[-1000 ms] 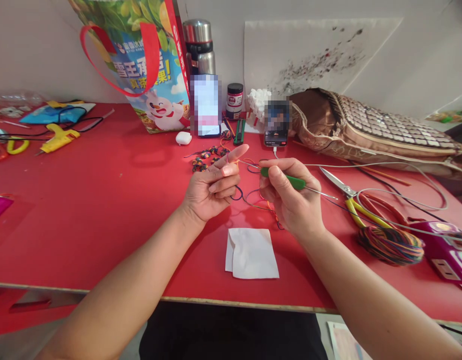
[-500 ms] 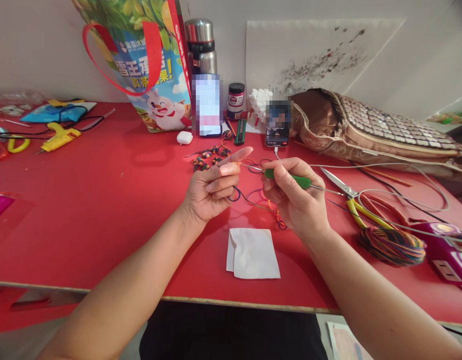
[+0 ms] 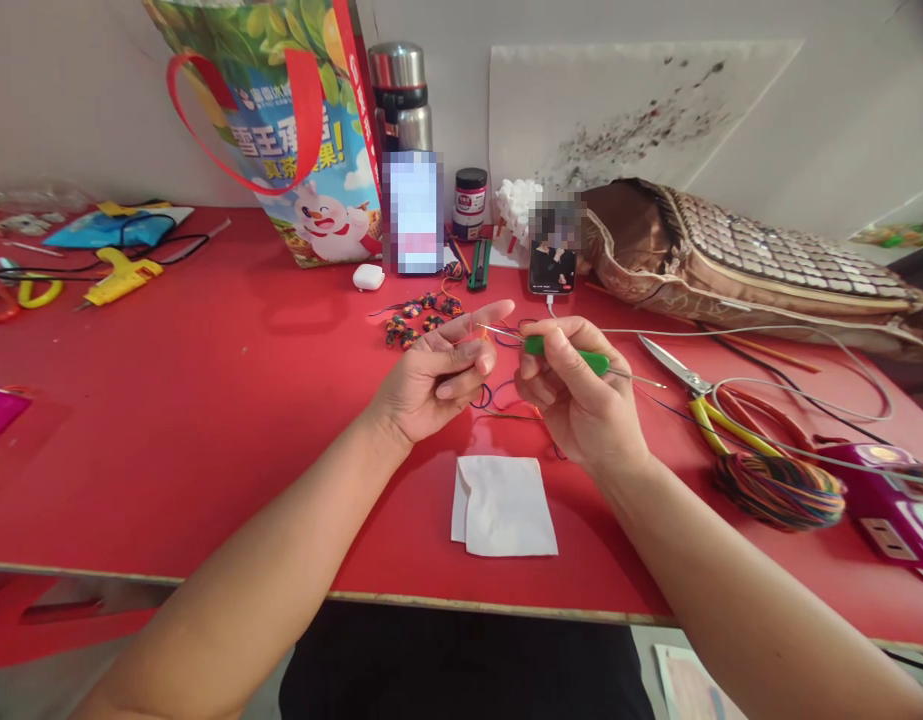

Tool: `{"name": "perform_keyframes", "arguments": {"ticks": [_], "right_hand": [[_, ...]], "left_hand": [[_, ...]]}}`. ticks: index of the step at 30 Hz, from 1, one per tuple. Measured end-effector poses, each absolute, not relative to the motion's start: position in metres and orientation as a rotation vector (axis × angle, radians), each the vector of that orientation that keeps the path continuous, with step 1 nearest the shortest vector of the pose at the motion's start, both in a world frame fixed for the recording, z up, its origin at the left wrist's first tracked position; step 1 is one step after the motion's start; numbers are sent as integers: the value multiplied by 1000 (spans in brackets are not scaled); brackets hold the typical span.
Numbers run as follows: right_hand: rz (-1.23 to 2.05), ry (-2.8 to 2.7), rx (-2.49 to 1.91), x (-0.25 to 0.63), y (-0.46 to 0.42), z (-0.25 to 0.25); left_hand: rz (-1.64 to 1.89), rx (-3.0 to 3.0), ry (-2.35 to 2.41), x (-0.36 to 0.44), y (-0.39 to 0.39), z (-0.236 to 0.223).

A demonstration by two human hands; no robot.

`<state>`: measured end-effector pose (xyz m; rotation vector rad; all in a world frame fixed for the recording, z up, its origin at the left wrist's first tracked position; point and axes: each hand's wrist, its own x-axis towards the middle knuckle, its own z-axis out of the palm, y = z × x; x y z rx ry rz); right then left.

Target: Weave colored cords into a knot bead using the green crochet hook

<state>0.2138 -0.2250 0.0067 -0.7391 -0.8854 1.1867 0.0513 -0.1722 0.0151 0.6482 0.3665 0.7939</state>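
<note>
My right hand (image 3: 596,400) grips a crochet hook by its green handle (image 3: 594,362), its thin metal shaft pointing left. At my left hand (image 3: 435,375), thumb and fingers close on a thin strand of multicoloured yarn (image 3: 485,335), while the index finger stretches out with a strand near it. The hook's tip is close to this strand; whether it has caught it is too small to tell. Loose yarn loops hang or lie between and below the hands. Behind my left hand, a knotted multicoloured yarn piece (image 3: 408,322) rests on the red table (image 3: 206,430).
Below the hands lies a folded white tissue (image 3: 510,505). To the right are scissors (image 3: 705,395), a yarn ball (image 3: 780,488), a purple power strip (image 3: 885,500) and a white cable. Phones, a jar (image 3: 471,203), a bag (image 3: 318,150) and a thermos stand behind; a glue gun (image 3: 123,275) lies left.
My left hand has shifted slightly right, its fingers loosened from a tighter curl. The hook in my right hand has moved slightly left, its tip now showing beside the left fingers.
</note>
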Motion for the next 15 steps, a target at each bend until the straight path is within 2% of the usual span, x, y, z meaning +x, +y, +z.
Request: {"name": "perform_keyframes", "arguments": {"ticks": [8,15], "right_hand": [[1281,-770,-744,213,-220,-1],[1590,-662,-626,223,-210,-7]], "left_hand": [[834,878,449,53,-171,11],[792,910,456,53,-169,13]]}}
